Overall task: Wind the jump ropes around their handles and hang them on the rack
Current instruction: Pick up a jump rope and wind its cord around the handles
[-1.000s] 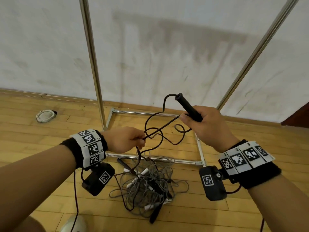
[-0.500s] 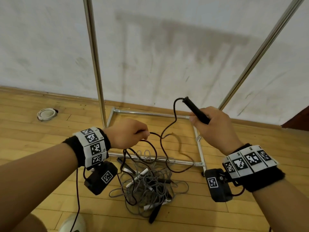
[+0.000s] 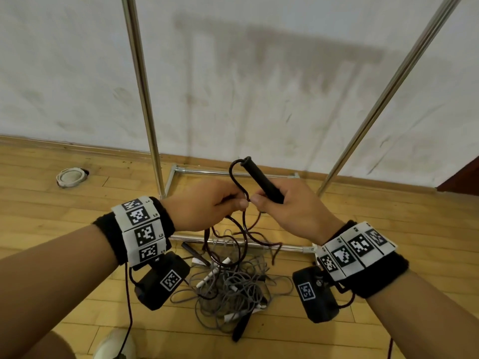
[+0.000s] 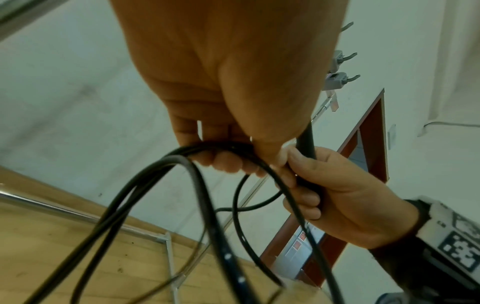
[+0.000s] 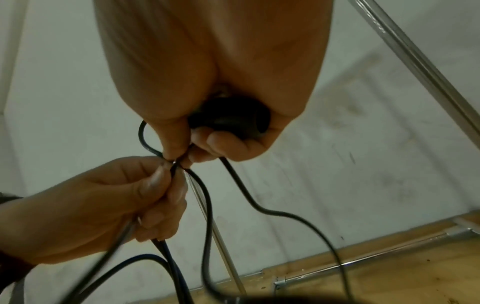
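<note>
My right hand [image 3: 269,203] grips the black handle [image 3: 261,181] of a black jump rope, the handle pointing up and to the left; its butt end [image 5: 231,119] shows in the right wrist view. My left hand [image 3: 233,203] holds a bunch of the black cord [image 4: 223,148] right beside the right thumb. The thumb and forefinger of both hands meet on the cord [image 5: 174,164]. Cord loops [image 3: 233,239] hang from the hands down to the floor. The metal rack [image 3: 145,99] stands just behind.
A tangled pile of grey ropes with white handles [image 3: 233,288] and a black handle [image 3: 241,325] lies on the wooden floor under my hands. The rack's base frame [image 3: 233,172] rests on the floor by the wall. A round white object [image 3: 71,176] lies far left.
My left hand has moved right and up to meet my right hand, bringing gathered cord with it. The hanging loops have shortened and drawn together under the hands.
</note>
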A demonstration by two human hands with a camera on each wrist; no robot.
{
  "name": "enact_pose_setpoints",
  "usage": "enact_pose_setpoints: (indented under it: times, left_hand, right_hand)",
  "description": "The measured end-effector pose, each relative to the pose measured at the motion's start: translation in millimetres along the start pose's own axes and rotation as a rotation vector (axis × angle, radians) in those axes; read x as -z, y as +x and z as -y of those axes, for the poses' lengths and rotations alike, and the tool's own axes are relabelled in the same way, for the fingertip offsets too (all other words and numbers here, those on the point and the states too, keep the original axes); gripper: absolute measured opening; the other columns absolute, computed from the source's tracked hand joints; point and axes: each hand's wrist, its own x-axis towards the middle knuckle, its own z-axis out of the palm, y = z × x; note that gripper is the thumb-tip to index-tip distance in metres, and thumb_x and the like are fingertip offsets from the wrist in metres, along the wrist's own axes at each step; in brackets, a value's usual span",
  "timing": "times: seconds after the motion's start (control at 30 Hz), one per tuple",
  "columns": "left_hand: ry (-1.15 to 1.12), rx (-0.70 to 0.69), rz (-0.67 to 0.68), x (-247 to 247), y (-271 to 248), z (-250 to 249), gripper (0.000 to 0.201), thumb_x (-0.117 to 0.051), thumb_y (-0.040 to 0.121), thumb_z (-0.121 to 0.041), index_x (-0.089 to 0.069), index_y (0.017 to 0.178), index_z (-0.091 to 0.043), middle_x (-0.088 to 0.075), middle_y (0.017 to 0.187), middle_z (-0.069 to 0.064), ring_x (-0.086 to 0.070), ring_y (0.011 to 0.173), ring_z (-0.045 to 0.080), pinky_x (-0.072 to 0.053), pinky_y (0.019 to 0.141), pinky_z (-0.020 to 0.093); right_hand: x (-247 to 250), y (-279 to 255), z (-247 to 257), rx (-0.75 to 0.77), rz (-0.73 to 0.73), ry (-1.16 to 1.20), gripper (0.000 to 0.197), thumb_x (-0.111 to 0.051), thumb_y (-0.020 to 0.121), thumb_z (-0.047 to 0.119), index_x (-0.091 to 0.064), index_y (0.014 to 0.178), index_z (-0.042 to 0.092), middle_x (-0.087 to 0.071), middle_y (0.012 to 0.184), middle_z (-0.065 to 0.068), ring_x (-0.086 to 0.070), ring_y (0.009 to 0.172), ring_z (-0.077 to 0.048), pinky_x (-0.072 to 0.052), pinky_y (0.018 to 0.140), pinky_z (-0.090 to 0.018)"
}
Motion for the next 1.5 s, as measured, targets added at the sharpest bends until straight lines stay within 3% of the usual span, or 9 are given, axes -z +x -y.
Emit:
enact_pose_setpoints:
  times: [0.13, 0.23, 0.47, 0.57, 0.67, 0.97, 1.13, 1.3, 1.5]
  left_hand:
    - [0.065, 0.075, 0.150, -2.7, -0.8, 17.8, 0.019, -0.045, 0.103, -0.031, -0.055, 0.086, -0.030, -0.064, 0.082, -0.004, -0.061, 0.078, 0.017, -0.053, 0.075, 0.040]
    - [0.099, 0.145, 0.208, -8.2, -5.9, 38.1, 0.021, -0.042, 0.103, -0.028, -0.054, 0.086, -0.026, -0.063, 0.082, -0.006, -0.059, 0.076, 0.011, -0.049, 0.072, 0.032]
    - [0.146, 0.230, 0.247, -10.3, -7.1, 62.2, 0.021, -0.048, 0.101, -0.035, -0.056, 0.083, -0.031, -0.064, 0.084, -0.011, -0.058, 0.076, 0.005, -0.045, 0.069, 0.025]
    - [0.199, 0.202, 0.132, -6.6, -6.2, 62.0, 0.023, -0.054, 0.098, -0.036, -0.066, 0.088, -0.019, -0.067, 0.082, -0.004, -0.061, 0.074, 0.011, -0.049, 0.068, 0.031]
    - [0.156, 0.160, 0.017, -3.2, -4.5, 53.7, 0.021, -0.056, 0.098, -0.037, -0.070, 0.095, -0.021, -0.067, 0.080, -0.008, -0.060, 0.072, 0.004, -0.044, 0.062, 0.021]
    - [0.094, 0.047, -0.037, -2.8, 1.9, 10.3, 0.018, -0.052, 0.098, -0.041, -0.066, 0.095, -0.030, -0.063, 0.079, -0.009, -0.057, 0.073, 0.008, -0.048, 0.065, 0.032]
    - [0.047, -0.003, -0.131, 2.2, 0.2, 1.5, 0.019, -0.054, 0.098, -0.037, -0.066, 0.093, -0.024, -0.063, 0.073, -0.003, -0.058, 0.067, 0.016, -0.049, 0.062, 0.038]
    - [0.066, 0.061, 0.113, 1.4, -6.1, 16.8, 0.009, -0.055, 0.098, -0.029, -0.056, 0.089, -0.032, -0.063, 0.080, -0.010, -0.057, 0.073, 0.007, -0.048, 0.068, 0.028]
    - [0.145, 0.202, 0.242, -2.5, -12.3, 45.0, 0.015, -0.046, 0.102, -0.024, -0.061, 0.097, -0.024, -0.064, 0.090, -0.014, -0.057, 0.081, 0.003, -0.043, 0.071, 0.022]
  right_hand:
    - [4.5, 1.1, 1.6, 0.001, 0.010, -0.035, 0.010, -0.072, 0.086, 0.028, -0.067, 0.078, 0.026, -0.060, 0.063, 0.006, -0.052, 0.051, -0.005, -0.040, 0.051, -0.015]
    - [22.0, 2.8, -0.4, 0.036, -0.137, -0.022, 0.014, -0.070, 0.087, 0.030, -0.068, 0.078, 0.020, -0.061, 0.060, 0.002, -0.048, 0.047, -0.008, -0.039, 0.049, -0.021]
    - [55.9, 4.3, -23.7, -0.037, -0.361, -0.143, 0.013, -0.069, 0.088, 0.034, -0.066, 0.077, 0.026, -0.055, 0.055, 0.011, -0.048, 0.048, -0.003, -0.036, 0.046, -0.012]
    - [56.6, 2.7, -30.4, -0.079, -0.338, -0.230, 0.010, -0.072, 0.085, 0.028, -0.068, 0.076, 0.027, -0.063, 0.070, 0.007, -0.057, 0.062, -0.007, -0.042, 0.055, -0.023]
    - [50.8, 0.6, -31.1, -0.097, -0.284, -0.216, 0.022, -0.077, 0.078, 0.015, -0.068, 0.079, 0.036, -0.061, 0.083, 0.014, -0.056, 0.072, -0.004, -0.040, 0.062, -0.023]
    - [2.4, -0.8, -8.2, -0.051, -0.065, 0.022, 0.011, -0.073, 0.086, 0.031, -0.073, 0.095, 0.024, -0.062, 0.074, 0.008, -0.055, 0.059, -0.006, -0.052, 0.064, -0.036]
    - [-6.1, 2.0, -4.0, -0.064, 0.005, 0.045, 0.013, -0.067, 0.090, 0.031, -0.069, 0.083, 0.020, -0.055, 0.057, 0.004, -0.047, 0.050, -0.009, -0.045, 0.056, -0.038]
    - [3.6, 5.0, -5.7, -0.009, -0.130, -0.021, 0.019, -0.064, 0.091, 0.034, -0.060, 0.077, 0.022, -0.048, 0.052, 0.011, -0.041, 0.043, -0.002, -0.033, 0.046, -0.014]
    - [35.2, 6.9, -16.2, 0.007, -0.308, 0.015, 0.019, -0.065, 0.092, 0.032, -0.061, 0.076, 0.023, -0.049, 0.054, 0.009, -0.041, 0.046, -0.005, -0.036, 0.045, -0.020]
